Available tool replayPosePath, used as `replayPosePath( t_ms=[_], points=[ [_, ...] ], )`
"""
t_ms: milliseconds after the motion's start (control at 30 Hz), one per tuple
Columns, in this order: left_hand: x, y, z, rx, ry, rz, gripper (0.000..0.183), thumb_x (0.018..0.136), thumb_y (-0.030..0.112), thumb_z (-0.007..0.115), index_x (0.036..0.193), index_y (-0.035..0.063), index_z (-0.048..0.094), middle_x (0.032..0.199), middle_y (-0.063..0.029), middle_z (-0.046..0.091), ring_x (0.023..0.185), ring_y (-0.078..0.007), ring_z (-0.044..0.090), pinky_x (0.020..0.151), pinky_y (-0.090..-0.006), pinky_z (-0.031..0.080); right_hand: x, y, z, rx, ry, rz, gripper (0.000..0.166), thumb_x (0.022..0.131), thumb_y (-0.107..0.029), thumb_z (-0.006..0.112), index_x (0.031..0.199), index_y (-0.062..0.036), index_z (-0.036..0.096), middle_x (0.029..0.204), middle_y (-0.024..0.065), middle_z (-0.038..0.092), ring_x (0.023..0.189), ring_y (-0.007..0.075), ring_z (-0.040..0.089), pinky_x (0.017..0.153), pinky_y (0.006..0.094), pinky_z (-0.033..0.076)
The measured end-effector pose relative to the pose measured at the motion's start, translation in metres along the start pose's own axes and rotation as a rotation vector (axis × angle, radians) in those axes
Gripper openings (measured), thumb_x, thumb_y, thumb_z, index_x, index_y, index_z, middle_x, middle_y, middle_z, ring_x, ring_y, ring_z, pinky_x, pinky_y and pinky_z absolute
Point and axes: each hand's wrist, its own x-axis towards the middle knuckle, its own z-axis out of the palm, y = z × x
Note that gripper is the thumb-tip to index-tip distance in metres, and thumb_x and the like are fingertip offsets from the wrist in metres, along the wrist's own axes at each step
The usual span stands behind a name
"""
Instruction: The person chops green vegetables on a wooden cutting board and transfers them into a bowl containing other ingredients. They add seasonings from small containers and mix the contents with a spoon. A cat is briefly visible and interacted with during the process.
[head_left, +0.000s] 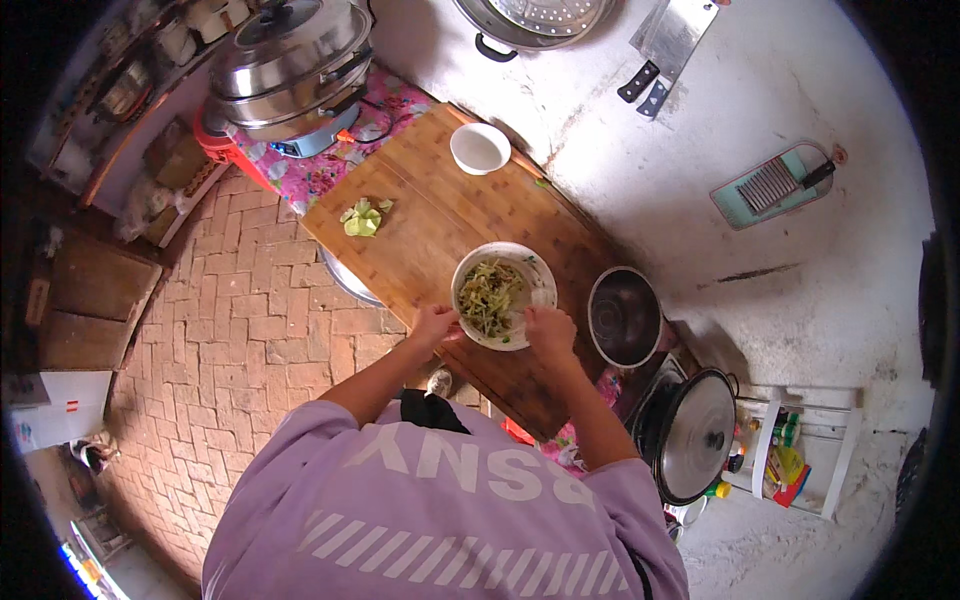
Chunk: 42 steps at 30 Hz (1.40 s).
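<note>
A white bowl (543, 291) of shredded green vegetables (489, 297) stands on a wooden board (420, 184). My left hand (436, 327) is at the bowl's left rim, its fingers closed on it. My right hand (551, 330) is curled at the right part of the rim; whether it grips the rim or something inside the bowl is hidden. A few pale green leaf pieces (363, 218) lie on the board's left part. Near its back edge stands an empty small white bowl (480, 148), beside a wooden rolling pin (526, 163). To the right of my right hand is a dark metal bowl (624, 318).
A steel steamer pot (289, 64) stands on a flowered cloth at the back left. A lidded wok (697, 436) is at the right. Two cleavers (671, 52) and a grater (772, 186) hang on the wall. Brick floor (255, 315) lies left of the board.
</note>
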Motion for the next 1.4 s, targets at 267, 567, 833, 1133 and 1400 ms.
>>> replayPosePath(
  t_ms=[267, 567, 833, 1133, 1400],
  points=[
    [0.006, -0.007, -0.003, -0.009, 0.018, -0.017, 0.018, 0.087, 0.016, 0.061, 0.095, -0.0008, 0.061, 0.082, -0.0094, 0.066, 0.068, -0.0169, 0.065, 0.061, -0.027, 0.055, 0.015, 0.005, -0.001, 0.323, 0.009, -0.032, 0.027, 0.087, -0.031, 0.051, 0.085, -0.0109, 0.068, 0.081, 0.0185, 0.065, 0.077, 0.0384, 0.063, 0.07, 0.0493, 0.049],
    [0.007, -0.011, -0.006, -0.008, 0.02, -0.001, 0.023, 0.088, 0.019, 0.059, 0.1, -0.0006, 0.062, 0.088, -0.0092, 0.067, 0.073, -0.0178, 0.066, 0.065, -0.0293, 0.055, 0.018, 0.039, -0.005, 0.188, -0.069, 0.008, 0.028, 0.087, -0.031, 0.051, 0.093, -0.0107, 0.07, 0.085, 0.0186, 0.066, 0.08, 0.0379, 0.063, 0.072, 0.0481, 0.049],
    [0.005, -0.008, -0.004, -0.028, 0.008, -0.001, 0.022, 0.088, 0.018, 0.06, 0.099, -0.0004, 0.061, 0.086, -0.0094, 0.066, 0.071, -0.0176, 0.066, 0.064, -0.0277, 0.056, 0.007, 0.027, -0.007, 0.144, -0.046, 0.052, 0.027, 0.086, -0.028, 0.053, 0.091, -0.0062, 0.069, 0.086, 0.0177, 0.066, 0.08, 0.0374, 0.063, 0.07, 0.0457, 0.049],
    [0.011, -0.012, 0.001, -0.014, 0.012, -0.022, 0.021, 0.088, 0.018, 0.06, 0.099, 0.0001, 0.062, 0.084, -0.0087, 0.066, 0.069, -0.016, 0.065, 0.062, -0.0271, 0.056, 0.031, 0.03, 0.016, 0.308, 0.055, 0.176, 0.028, 0.082, -0.026, 0.057, 0.082, -0.0009, 0.068, 0.074, 0.0211, 0.064, 0.073, 0.0361, 0.064, 0.063, 0.0419, 0.048],
    [0.019, -0.021, -0.008, -0.073, 0.018, -0.008, 0.021, 0.083, 0.012, 0.063, 0.097, -0.0048, 0.061, 0.086, -0.0111, 0.065, 0.069, -0.0183, 0.066, 0.06, -0.029, 0.058, 0.019, 0.05, 0.007, 0.549, -0.051, 0.285, 0.032, 0.081, -0.03, 0.056, 0.083, 0.0001, 0.067, 0.072, 0.0198, 0.063, 0.068, 0.034, 0.064, 0.063, 0.0417, 0.047]
  ],
)
